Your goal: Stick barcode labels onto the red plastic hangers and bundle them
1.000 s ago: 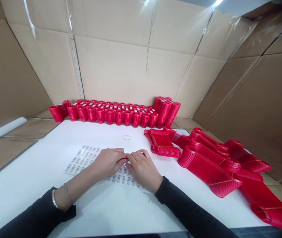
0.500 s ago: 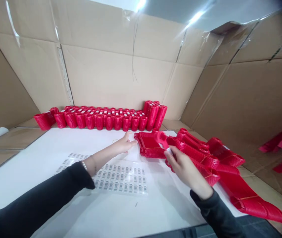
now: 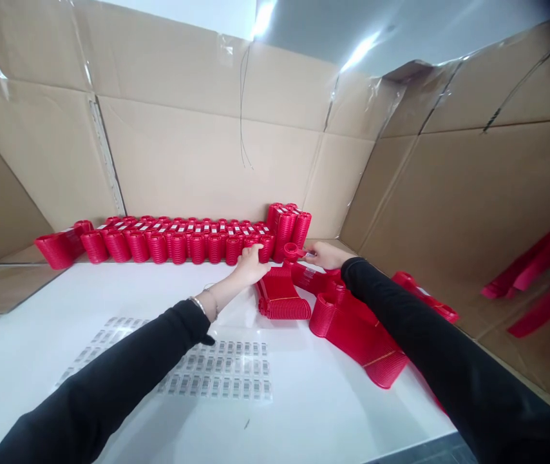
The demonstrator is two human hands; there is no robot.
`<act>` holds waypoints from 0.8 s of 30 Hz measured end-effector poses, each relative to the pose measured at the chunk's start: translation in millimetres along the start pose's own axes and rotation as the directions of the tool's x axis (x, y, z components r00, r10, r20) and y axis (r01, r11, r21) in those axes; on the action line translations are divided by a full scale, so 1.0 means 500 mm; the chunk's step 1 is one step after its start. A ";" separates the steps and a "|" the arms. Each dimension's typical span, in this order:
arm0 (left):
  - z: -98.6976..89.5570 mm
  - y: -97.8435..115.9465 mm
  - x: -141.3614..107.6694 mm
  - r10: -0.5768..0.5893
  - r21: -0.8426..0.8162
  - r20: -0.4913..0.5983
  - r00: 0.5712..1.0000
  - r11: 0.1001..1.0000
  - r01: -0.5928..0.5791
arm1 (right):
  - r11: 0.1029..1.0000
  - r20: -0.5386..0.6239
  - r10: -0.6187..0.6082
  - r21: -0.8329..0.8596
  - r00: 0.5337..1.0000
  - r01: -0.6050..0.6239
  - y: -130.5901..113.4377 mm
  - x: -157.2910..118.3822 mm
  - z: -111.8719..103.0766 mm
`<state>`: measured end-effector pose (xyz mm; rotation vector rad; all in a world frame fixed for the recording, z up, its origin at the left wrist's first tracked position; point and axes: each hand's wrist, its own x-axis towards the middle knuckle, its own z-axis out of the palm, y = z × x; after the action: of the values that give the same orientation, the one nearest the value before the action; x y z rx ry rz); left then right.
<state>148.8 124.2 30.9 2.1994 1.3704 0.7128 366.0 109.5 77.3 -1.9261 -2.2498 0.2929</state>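
Note:
My right hand [image 3: 324, 254] pinches a red ring-ended plastic piece [image 3: 293, 250] with a small white label, beside the tall red stacks at the back. My left hand [image 3: 250, 265] is at the far end of a banded stack of red pieces [image 3: 282, 299], fingers partly spread. Whether it touches that stack or the row behind is unclear. More banded red stacks [image 3: 366, 338] lie to the right, partly hidden by my right sleeve. A long row of upright red stacks [image 3: 178, 248], with white labels on top, lines the back.
Sheets of barcode labels [image 3: 227, 370] lie on the white table [image 3: 198, 432]. Cardboard walls [image 3: 198, 154] enclose the back and sides. Red strips [image 3: 540, 270] show at the right wall. Thin wires [image 3: 243, 116] hang at the back.
My right hand has moved forward and left with the red piece, towards the tall stacks. My left hand has moved slightly forward, and the near stack sits turned differently. The view has shifted.

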 end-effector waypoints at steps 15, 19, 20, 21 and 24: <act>0.028 0.119 0.175 0.235 0.262 0.544 0.806 0.865 -0.429 | 0.996 0.218 -0.011 -0.084 0.976 0.030 0.036 0.009 0.007; 0.058 0.142 0.191 0.152 0.355 0.614 0.774 0.823 -0.444 | 0.996 0.297 0.045 -0.087 0.954 -0.020 0.043 0.017 0.012; 0.066 0.148 0.194 0.131 0.380 0.624 0.770 0.811 -0.446 | 0.994 0.317 0.068 -0.100 0.946 -0.038 0.043 0.020 0.016; 0.073 0.153 0.197 0.108 0.404 0.633 0.767 0.799 -0.446 | 0.992 0.333 0.093 -0.117 0.938 -0.057 0.043 0.022 0.020; 0.082 0.161 0.210 0.062 0.444 0.662 0.747 0.770 -0.458 | 0.982 0.345 0.150 -0.163 0.926 -0.099 0.043 0.028 0.032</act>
<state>268.4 182.8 69.1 2.7838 0.9811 -0.4453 380.2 126.0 56.2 -2.2535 -2.4260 0.5546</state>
